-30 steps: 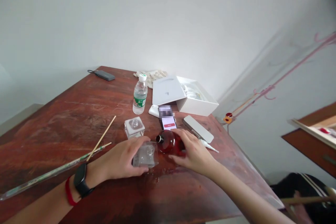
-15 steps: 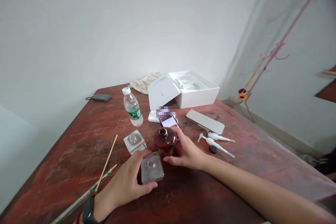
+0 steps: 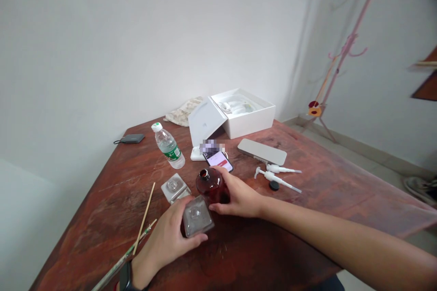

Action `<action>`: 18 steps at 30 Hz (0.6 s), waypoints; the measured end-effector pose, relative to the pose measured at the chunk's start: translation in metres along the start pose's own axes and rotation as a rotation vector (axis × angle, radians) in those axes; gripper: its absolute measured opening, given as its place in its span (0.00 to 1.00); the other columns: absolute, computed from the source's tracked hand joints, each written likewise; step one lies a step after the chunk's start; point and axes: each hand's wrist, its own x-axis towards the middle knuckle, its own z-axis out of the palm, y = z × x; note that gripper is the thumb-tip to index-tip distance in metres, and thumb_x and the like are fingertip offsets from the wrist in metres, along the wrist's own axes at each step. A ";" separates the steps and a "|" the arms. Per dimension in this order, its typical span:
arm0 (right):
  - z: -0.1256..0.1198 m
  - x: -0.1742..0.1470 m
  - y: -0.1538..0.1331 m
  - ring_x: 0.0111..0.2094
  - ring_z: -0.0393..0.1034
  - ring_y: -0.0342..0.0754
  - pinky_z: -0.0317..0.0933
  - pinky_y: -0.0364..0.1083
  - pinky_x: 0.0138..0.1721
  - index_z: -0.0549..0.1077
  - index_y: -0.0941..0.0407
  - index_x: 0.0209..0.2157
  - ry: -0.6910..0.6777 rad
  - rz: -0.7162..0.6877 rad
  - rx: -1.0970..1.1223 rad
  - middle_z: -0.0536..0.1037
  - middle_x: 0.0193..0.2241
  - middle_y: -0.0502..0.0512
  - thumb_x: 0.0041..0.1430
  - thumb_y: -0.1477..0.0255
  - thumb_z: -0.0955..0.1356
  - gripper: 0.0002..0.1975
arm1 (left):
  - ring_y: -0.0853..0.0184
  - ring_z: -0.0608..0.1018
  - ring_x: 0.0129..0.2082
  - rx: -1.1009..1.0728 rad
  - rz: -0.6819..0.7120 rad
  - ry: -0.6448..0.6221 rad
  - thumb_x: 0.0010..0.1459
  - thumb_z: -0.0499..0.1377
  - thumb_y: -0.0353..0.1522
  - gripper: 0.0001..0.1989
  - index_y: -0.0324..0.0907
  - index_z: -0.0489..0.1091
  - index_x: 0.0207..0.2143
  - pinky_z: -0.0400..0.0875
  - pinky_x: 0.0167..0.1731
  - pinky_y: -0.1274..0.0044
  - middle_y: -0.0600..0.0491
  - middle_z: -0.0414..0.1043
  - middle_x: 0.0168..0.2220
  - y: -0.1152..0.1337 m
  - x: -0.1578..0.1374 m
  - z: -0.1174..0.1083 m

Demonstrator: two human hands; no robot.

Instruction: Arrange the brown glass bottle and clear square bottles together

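Low over the front of the table, my left hand (image 3: 170, 232) grips a clear square bottle (image 3: 198, 218) by its sides, top facing me. My right hand (image 3: 237, 193) is wrapped round a brown bottle (image 3: 209, 184). Uncapped, the brown bottle tilts left toward the square one; what is inside it I cannot make out. A second clear square container (image 3: 175, 187) stands just behind my left fingers. To the right lie two white pump heads (image 3: 278, 177) with tubes, beside a small black cap (image 3: 274, 185).
Behind the hands are a phone (image 3: 218, 159), a water bottle (image 3: 170, 148), an open white box (image 3: 251, 118) and a flat grey case (image 3: 262, 151). Thin sticks (image 3: 143, 223) lie left of my left hand. A dark grey device (image 3: 132, 138) sits at the far left.
My right hand has tipped the brown bottle to the left, its mouth now nearer the square bottle. My left hand still holds the square bottle. The whole view has shifted slightly.
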 end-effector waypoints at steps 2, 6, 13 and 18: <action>0.000 0.000 -0.001 0.60 0.77 0.66 0.70 0.61 0.60 0.56 0.56 0.70 -0.009 0.008 0.008 0.78 0.61 0.70 0.52 0.62 0.82 0.51 | 0.42 0.82 0.57 0.032 0.001 0.009 0.49 0.75 0.48 0.43 0.46 0.67 0.65 0.76 0.60 0.55 0.39 0.78 0.60 -0.004 0.000 0.002; -0.001 0.001 -0.002 0.58 0.78 0.66 0.71 0.61 0.58 0.57 0.57 0.69 -0.025 0.026 0.017 0.79 0.59 0.70 0.51 0.63 0.82 0.51 | 0.45 0.85 0.52 0.050 -0.020 -0.052 0.52 0.73 0.48 0.44 0.48 0.63 0.67 0.79 0.55 0.60 0.42 0.81 0.56 -0.009 0.000 0.003; -0.004 0.001 -0.004 0.57 0.79 0.65 0.71 0.59 0.58 0.58 0.56 0.68 -0.045 0.028 0.017 0.79 0.58 0.68 0.50 0.64 0.83 0.50 | 0.46 0.87 0.49 0.094 -0.045 -0.097 0.53 0.72 0.51 0.42 0.50 0.64 0.65 0.80 0.50 0.63 0.44 0.83 0.53 0.001 0.001 -0.007; -0.005 0.001 -0.004 0.56 0.80 0.64 0.72 0.59 0.58 0.59 0.56 0.68 -0.052 0.019 0.014 0.80 0.57 0.68 0.50 0.65 0.83 0.50 | 0.46 0.87 0.49 0.066 -0.030 -0.103 0.53 0.73 0.51 0.41 0.49 0.64 0.65 0.80 0.50 0.63 0.46 0.83 0.53 0.003 0.001 -0.010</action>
